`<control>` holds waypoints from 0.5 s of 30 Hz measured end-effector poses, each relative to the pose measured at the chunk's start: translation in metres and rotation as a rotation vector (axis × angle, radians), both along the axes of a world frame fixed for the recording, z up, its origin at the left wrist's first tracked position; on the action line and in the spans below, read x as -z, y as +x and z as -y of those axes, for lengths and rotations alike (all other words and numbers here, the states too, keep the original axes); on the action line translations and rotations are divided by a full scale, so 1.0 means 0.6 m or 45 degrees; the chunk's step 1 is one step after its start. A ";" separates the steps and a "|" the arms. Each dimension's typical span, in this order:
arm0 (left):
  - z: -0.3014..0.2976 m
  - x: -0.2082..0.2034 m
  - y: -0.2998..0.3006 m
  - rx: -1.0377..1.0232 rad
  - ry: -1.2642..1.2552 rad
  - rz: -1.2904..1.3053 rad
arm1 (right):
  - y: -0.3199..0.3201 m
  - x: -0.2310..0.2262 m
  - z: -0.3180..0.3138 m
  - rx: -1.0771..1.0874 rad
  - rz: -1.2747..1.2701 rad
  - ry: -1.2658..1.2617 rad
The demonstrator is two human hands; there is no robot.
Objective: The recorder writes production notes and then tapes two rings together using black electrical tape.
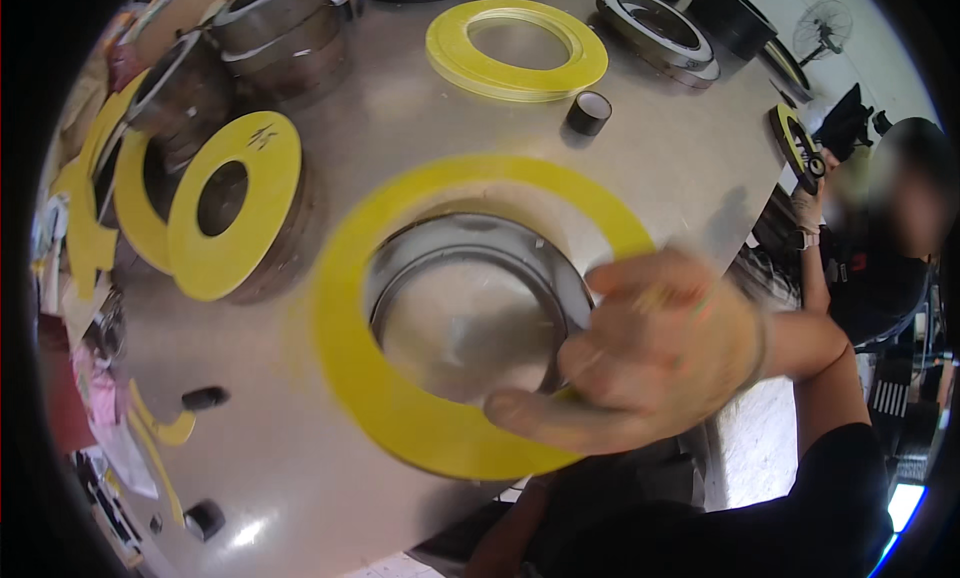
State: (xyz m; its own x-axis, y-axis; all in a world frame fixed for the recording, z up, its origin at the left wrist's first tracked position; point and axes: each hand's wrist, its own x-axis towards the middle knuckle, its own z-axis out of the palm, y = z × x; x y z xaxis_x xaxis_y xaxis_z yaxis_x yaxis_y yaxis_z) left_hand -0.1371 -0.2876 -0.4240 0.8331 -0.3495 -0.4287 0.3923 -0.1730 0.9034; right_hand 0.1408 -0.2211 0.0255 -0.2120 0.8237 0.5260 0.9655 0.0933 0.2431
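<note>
A broad, flat yellow ring (355,343) is tilted above the tabletop, its left edge smeared by motion. My right hand (665,358), in a pale glove, is closed over the right side of this ring. The thumb lies across the near part, and the bent fingers reach toward the central opening. Through that opening shows a grey metal ring (425,246) lying on the table. At the lower edge, a small piece of what looks like my left arm (508,530) appears below the yellow ring. The fingers of my left hand are hidden.
Yellow discs (265,228) lean against dark metal rings (280,38) at the left. A stack of yellow rings (450,53) and a dark tape roll (590,113) sit farther back. A metal ring (690,53) lies far right. Another person (870,278) holds a ring there.
</note>
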 end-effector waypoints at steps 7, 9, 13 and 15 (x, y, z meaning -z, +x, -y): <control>-0.017 0.016 -0.092 -0.430 -0.329 -0.390 | -0.084 0.093 0.017 -0.035 -0.236 -0.326; -0.006 -0.057 -0.075 -0.683 -0.210 -0.261 | -0.082 0.095 0.028 0.006 -0.391 -0.450; -0.132 -0.366 -0.067 -0.501 0.291 0.396 | -0.080 0.121 0.030 -0.089 -0.416 -0.257; -0.178 -0.557 -0.084 -0.420 0.402 0.518 | -0.078 0.113 0.045 -0.052 -0.430 -0.126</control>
